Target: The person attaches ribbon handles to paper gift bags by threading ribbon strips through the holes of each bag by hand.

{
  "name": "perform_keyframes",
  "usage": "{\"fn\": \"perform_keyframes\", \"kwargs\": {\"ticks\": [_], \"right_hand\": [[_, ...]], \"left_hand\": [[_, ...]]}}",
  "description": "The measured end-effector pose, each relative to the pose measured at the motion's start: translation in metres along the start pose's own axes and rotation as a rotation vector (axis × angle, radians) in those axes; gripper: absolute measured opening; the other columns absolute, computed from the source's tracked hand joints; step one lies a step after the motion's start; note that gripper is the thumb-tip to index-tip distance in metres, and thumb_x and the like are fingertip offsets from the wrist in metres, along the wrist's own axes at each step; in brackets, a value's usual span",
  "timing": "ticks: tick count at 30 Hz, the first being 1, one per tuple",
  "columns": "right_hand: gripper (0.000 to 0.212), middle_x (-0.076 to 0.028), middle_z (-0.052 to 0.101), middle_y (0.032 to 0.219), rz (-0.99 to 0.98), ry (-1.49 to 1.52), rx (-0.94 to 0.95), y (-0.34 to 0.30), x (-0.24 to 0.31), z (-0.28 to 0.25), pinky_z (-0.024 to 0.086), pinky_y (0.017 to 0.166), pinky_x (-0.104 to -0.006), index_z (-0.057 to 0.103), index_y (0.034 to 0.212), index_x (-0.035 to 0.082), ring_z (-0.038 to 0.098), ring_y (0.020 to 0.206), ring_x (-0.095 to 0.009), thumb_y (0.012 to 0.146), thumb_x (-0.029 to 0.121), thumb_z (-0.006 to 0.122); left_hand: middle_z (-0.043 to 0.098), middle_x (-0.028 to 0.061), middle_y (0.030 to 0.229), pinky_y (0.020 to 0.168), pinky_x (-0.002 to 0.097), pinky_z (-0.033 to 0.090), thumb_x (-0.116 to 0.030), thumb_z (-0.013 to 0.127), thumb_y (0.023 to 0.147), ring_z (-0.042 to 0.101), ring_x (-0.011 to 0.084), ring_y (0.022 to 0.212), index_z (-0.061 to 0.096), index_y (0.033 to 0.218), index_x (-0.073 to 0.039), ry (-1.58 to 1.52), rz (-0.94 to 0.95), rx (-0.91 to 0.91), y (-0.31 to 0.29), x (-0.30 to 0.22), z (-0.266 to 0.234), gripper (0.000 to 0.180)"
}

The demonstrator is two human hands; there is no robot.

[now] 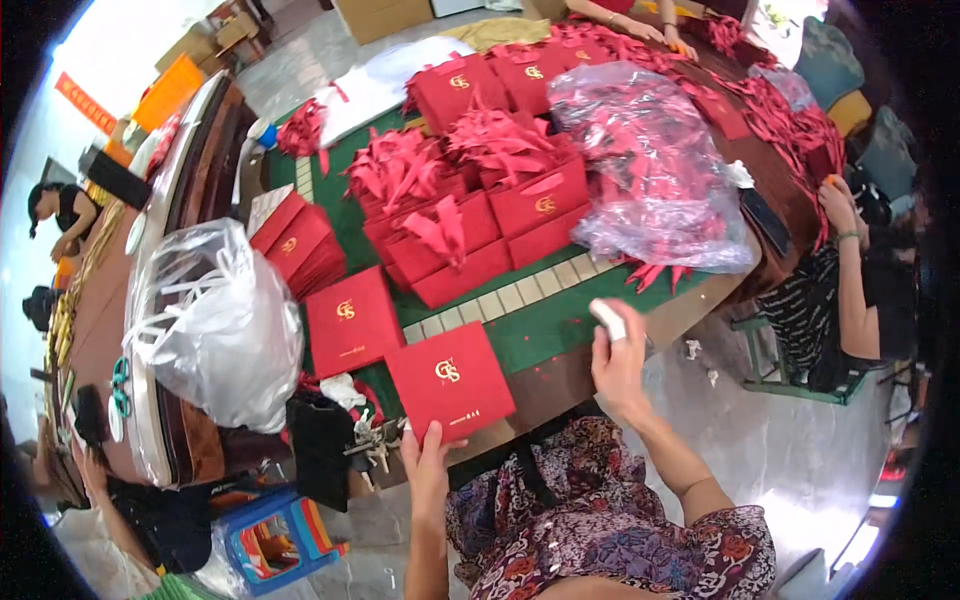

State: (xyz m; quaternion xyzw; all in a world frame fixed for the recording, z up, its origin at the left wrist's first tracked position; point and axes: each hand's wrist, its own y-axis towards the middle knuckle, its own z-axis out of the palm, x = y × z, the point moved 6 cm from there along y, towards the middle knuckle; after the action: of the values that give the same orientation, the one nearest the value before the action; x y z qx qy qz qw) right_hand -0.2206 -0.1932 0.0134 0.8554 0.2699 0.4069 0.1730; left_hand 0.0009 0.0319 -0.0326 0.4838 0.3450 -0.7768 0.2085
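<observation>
My left hand (430, 470) grips the lower edge of a flat, square red packet (450, 385) with gold print, thumb on top. The packet is tilted over the table's near edge. To its right, my right hand (622, 365) is raised over the edge, thumb and forefinger apart, with a white wrapping (608, 320) on a finger. It touches no packet. Left of the held packet lies a similar red packet (352, 322), and behind that a fanned stack of red packets (297, 245).
Red bundles with ribbons (480, 225) stand on the green table mat (545, 335), beside a clear plastic bag of red ribbons (650, 160). A white plastic bag (215, 330) is at left; keys (375, 440) hang near the edge. Other people's hands (840, 210) work at right and far side.
</observation>
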Motion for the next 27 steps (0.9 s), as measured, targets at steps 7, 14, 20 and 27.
{"fn": "perform_keyframes", "kwargs": {"ticks": [7,14,20,27], "right_hand": [[0.049,-0.031,0.039,0.137,0.034,-0.377,-0.114,0.026,-0.078,-0.018,0.036,0.104,-0.0549,0.053,0.13,-0.004,0.04,0.124,-0.051,0.083,0.002,0.066],[0.013,-0.021,0.057,0.111,-0.082,-0.358,-0.059,0.056,-0.069,-0.004,0.045,0.089,-0.0474,0.063,0.1,-0.001,0.054,0.105,-0.042,0.087,0.001,0.064],[0.012,-0.019,0.055,0.101,0.011,-0.212,0.051,0.043,-0.05,0.006,0.047,0.08,-0.0459,0.061,0.097,-0.003,0.056,0.095,-0.038,0.086,0.001,0.065],[0.013,-0.017,0.055,0.098,-0.007,-0.063,0.144,0.024,0.002,0.04,0.048,0.078,-0.0441,0.062,0.094,-0.003,0.057,0.09,-0.037,0.084,0.001,0.068]], "left_hand": [[0.064,0.0088,0.115,0.066,0.0301,0.059,-0.013,0.055,0.1,0.066,0.0163,0.093,0.05,0.133,-0.001,0.268,-0.007,0.158,0.006,0.007,0.019,0.035],[0.065,0.0114,0.104,0.066,0.0302,0.054,-0.016,0.066,0.094,0.065,0.016,0.085,0.05,0.132,0.002,0.927,0.501,0.046,0.008,-0.017,0.033,0.044],[0.062,0.0082,0.073,0.058,0.0317,0.047,-0.028,0.076,0.087,0.06,0.0179,0.064,0.06,0.108,0.003,1.14,0.378,0.03,0.003,-0.017,0.028,0.042],[0.06,0.0124,0.074,0.06,0.0402,0.048,-0.031,0.075,0.086,0.06,0.0284,0.063,0.058,0.099,0.004,1.132,0.217,0.082,0.006,-0.024,0.044,0.041]]}}
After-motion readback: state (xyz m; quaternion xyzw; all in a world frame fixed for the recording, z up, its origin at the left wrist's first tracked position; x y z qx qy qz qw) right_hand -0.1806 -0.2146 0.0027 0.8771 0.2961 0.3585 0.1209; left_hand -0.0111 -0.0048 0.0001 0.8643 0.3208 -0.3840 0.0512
